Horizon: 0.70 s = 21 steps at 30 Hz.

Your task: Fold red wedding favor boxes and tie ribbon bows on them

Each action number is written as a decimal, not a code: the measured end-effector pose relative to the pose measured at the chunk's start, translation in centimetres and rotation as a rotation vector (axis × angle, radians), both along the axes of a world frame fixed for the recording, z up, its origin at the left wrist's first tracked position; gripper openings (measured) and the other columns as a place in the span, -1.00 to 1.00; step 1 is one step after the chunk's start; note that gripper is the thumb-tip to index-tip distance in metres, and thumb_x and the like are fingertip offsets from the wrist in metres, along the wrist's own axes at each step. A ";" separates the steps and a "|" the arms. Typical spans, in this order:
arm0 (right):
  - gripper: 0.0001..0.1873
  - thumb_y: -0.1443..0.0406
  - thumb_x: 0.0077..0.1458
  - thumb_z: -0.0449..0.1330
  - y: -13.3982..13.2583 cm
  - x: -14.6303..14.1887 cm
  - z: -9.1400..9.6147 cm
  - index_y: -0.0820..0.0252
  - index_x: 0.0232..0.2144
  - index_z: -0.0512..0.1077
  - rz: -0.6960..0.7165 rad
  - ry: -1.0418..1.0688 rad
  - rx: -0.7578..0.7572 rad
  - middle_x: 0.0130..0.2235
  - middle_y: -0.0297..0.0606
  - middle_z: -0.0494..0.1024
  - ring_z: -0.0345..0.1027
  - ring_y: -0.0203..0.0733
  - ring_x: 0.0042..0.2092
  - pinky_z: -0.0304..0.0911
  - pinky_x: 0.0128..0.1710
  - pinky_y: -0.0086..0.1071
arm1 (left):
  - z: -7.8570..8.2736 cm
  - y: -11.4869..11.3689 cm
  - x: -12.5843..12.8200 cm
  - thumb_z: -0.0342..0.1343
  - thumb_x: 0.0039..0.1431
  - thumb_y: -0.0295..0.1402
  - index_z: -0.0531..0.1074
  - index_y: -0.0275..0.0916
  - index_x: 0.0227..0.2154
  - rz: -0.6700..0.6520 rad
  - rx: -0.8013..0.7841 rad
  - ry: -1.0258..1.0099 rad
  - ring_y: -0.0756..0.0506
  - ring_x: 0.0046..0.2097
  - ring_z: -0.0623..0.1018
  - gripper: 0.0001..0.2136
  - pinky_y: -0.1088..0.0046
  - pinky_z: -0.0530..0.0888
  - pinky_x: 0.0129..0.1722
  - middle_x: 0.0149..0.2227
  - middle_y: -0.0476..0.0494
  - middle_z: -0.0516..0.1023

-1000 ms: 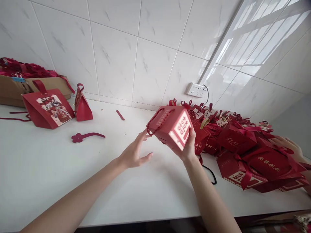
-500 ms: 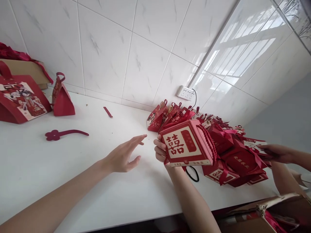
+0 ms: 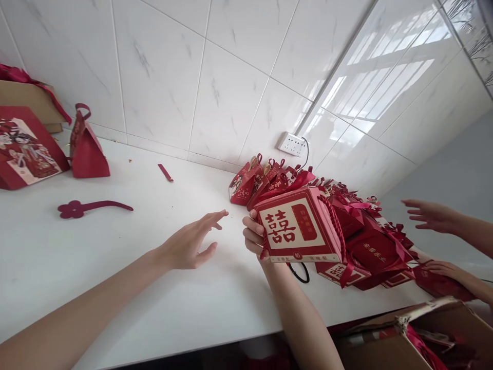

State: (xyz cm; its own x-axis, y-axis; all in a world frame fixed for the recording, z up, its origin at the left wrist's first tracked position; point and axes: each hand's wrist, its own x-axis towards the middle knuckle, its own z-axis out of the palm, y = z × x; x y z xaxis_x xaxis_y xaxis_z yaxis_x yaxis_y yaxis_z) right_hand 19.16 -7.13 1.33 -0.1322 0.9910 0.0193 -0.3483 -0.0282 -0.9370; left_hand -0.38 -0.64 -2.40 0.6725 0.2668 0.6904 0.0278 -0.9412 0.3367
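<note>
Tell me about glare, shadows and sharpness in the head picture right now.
In the head view, window-like reflections streak the wall tiles at upper right; also in the head view, a soft shadow falls on the white table beside the right forearm, and large characters on the held red box look crisp.

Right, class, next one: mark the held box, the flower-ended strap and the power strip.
Held box (image 3: 296, 226), head view: middle of its printed face.
Flower-ended strap (image 3: 95, 205), head view: on its stem.
Power strip (image 3: 293, 144), head view: on its socket face.
</note>
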 end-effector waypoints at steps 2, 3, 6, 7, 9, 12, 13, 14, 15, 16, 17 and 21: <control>-0.46 -0.01 0.02 -0.29 0.1 0.1 -0.2 0.12 -0.32 0.36 -0.005 -0.005 -0.001 -0.59 -0.43 0.10 -0.21 -0.39 -0.61 -0.05 -0.71 -0.50 | 0.1 0.0 0.0 -0.08 0.14 -0.49 -0.31 -0.03 0.25 0.006 0.001 0.002 -0.05 -0.13 0.50 -0.30 0.40 0.51 -0.27 0.12 -0.27 0.27; -0.45 -0.02 0.02 -0.29 0.2 0.2 -0.2 0.12 -0.31 0.36 -0.008 -0.008 0.000 -0.59 -0.43 0.10 -0.22 -0.39 -0.61 -0.05 -0.72 -0.50 | 0.1 -0.1 0.0 -0.08 0.14 -0.49 -0.30 -0.03 0.25 0.011 -0.002 0.008 -0.05 -0.14 0.50 -0.31 0.41 0.51 -0.28 0.12 -0.27 0.27; -0.43 -0.07 0.01 -0.29 0.3 0.2 -0.3 0.11 -0.33 0.36 -0.025 -0.021 0.008 -0.61 -0.46 0.08 -0.25 -0.41 -0.63 -0.08 -0.75 -0.52 | 0.1 -0.1 0.0 -0.08 0.14 -0.49 -0.29 -0.02 0.24 0.014 -0.020 0.024 -0.05 -0.14 0.50 -0.32 0.41 0.51 -0.28 0.13 -0.26 0.27; -0.42 -0.07 0.01 -0.30 0.3 0.2 -0.2 0.12 -0.34 0.36 -0.032 -0.024 0.013 -0.61 -0.46 0.07 -0.25 -0.42 -0.63 -0.10 -0.75 -0.54 | 0.1 -0.1 -0.1 -0.08 0.14 -0.49 -0.29 -0.02 0.24 0.011 -0.026 0.026 -0.04 -0.14 0.50 -0.31 0.40 0.51 -0.26 0.13 -0.26 0.26; -0.42 -0.06 0.02 -0.31 0.2 0.1 -0.1 0.13 -0.35 0.37 -0.047 -0.023 0.021 -0.62 -0.47 0.07 -0.25 -0.43 -0.64 -0.12 -0.76 -0.56 | 0.0 -0.1 -0.1 -0.09 0.13 -0.49 -0.30 -0.02 0.25 0.008 -0.037 0.032 -0.04 -0.14 0.50 -0.31 0.38 0.51 -0.24 0.14 -0.26 0.25; -0.44 -0.01 0.03 -0.30 0.0 0.0 0.1 0.14 -0.38 0.38 -0.070 0.009 0.002 -0.64 -0.45 0.10 -0.23 -0.42 -0.64 -0.11 -0.76 -0.56 | -0.1 0.0 -0.1 -0.08 0.13 -0.49 -0.31 -0.01 0.25 0.007 -0.045 0.042 -0.04 -0.14 0.50 -0.30 0.37 0.50 -0.24 0.15 -0.26 0.24; -0.45 -0.01 0.03 -0.29 -0.1 -0.1 0.1 0.14 -0.39 0.39 -0.077 0.023 -0.008 -0.64 -0.44 0.10 -0.23 -0.41 -0.64 -0.10 -0.76 -0.56 | -0.1 0.1 -0.1 -0.08 0.13 -0.49 -0.31 -0.01 0.25 0.008 -0.048 0.045 -0.04 -0.14 0.50 -0.30 0.38 0.50 -0.24 0.15 -0.25 0.24; -0.46 -0.01 0.02 -0.27 -0.1 -0.1 0.1 0.14 -0.40 0.39 -0.082 0.038 -0.018 -0.64 -0.44 0.11 -0.23 -0.41 -0.63 -0.09 -0.76 -0.56 | -0.2 0.1 -0.1 -0.08 0.13 -0.49 -0.30 -0.01 0.25 0.007 -0.050 0.045 -0.04 -0.15 0.50 -0.30 0.38 0.50 -0.25 0.15 -0.25 0.24; -0.46 -0.02 0.01 -0.26 0.0 -0.2 0.2 0.14 -0.40 0.39 -0.081 0.052 -0.027 -0.64 -0.43 0.12 -0.23 -0.40 -0.63 -0.08 -0.76 -0.55 | -0.2 0.1 -0.1 -0.08 0.13 -0.49 -0.30 -0.01 0.25 0.004 -0.052 0.044 -0.04 -0.15 0.50 -0.30 0.38 0.50 -0.25 0.15 -0.25 0.24; -0.46 -0.04 0.00 -0.25 0.0 -0.2 0.3 0.13 -0.41 0.38 -0.074 0.064 -0.033 -0.64 -0.43 0.12 -0.23 -0.40 -0.63 -0.07 -0.76 -0.55 | -0.2 0.1 -0.2 -0.08 0.12 -0.50 -0.30 -0.01 0.25 0.000 -0.056 0.043 -0.04 -0.15 0.50 -0.30 0.38 0.50 -0.24 0.15 -0.25 0.24; -0.46 -0.05 -0.01 -0.25 0.0 -0.2 0.3 0.12 -0.41 0.38 -0.062 0.078 -0.036 -0.64 -0.43 0.12 -0.23 -0.39 -0.63 -0.07 -0.77 -0.54 | -0.3 0.1 -0.2 -0.08 0.12 -0.50 -0.29 -0.01 0.25 -0.005 -0.062 0.042 -0.04 -0.15 0.50 -0.30 0.38 0.50 -0.24 0.16 -0.24 0.24; -0.46 -0.13 -0.08 -0.20 -0.5 0.0 0.6 0.10 -0.42 0.35 0.042 0.061 0.021 -0.65 -0.43 0.15 -0.15 -0.39 -0.67 -0.05 -0.80 -0.52 | -0.7 0.2 -0.2 -0.07 0.11 -0.50 -0.27 0.01 0.25 -0.019 -0.104 0.059 -0.05 -0.13 0.50 -0.30 0.37 0.49 -0.22 0.16 -0.22 0.23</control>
State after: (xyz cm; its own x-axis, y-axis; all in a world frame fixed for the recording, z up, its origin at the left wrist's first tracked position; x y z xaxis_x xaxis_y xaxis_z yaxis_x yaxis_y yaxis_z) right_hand 19.16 -7.65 1.96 -0.1714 0.9840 0.0493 -0.4039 -0.0245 -0.9145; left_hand -0.58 -0.48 -3.13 0.7169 0.3214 0.6186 0.0328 -0.9020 0.4306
